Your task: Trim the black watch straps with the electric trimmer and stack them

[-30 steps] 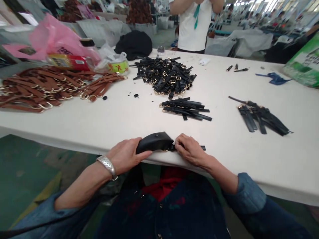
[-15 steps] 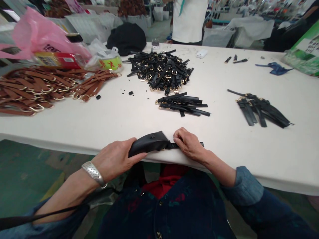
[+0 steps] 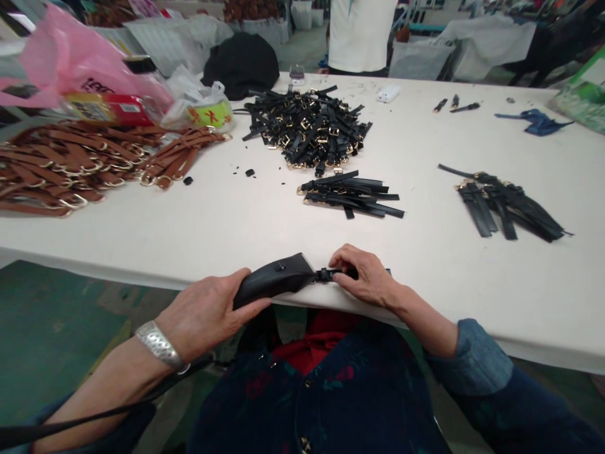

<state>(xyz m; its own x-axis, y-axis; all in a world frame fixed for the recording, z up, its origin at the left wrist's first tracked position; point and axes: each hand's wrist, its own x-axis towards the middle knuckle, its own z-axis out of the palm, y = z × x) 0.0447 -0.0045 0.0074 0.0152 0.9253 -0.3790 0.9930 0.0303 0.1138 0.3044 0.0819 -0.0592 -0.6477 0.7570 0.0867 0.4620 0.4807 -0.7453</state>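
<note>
My left hand (image 3: 208,309) is wrapped round a black hair clipper (image 3: 274,279), its blade end pointing right. That end meets the buckle end of a short black strap (image 3: 324,275) at the table's front edge; whether they touch I cannot tell. On the strap, the fingers of my right hand (image 3: 362,272) are closed, hiding its middle; the far tip shows past the hand. Beyond my hands lies a small bundle of black buckled straps (image 3: 354,194). Behind it rises a large heap of black straps with gold buckles (image 3: 309,129).
Brown straps with metal rings (image 3: 61,161) cover the table's left side, before a pink plastic bag (image 3: 70,60). More black straps (image 3: 510,205) lie at right. A black cap (image 3: 242,65), a blue cloth scrap (image 3: 536,120) and a green bag (image 3: 583,94) sit farther back. A person (image 3: 362,34) stands behind the table.
My left hand has drawn the clipper slightly left, so more of the strap's buckle end shows. My right hand stays on the strap. The view has shifted a little.
</note>
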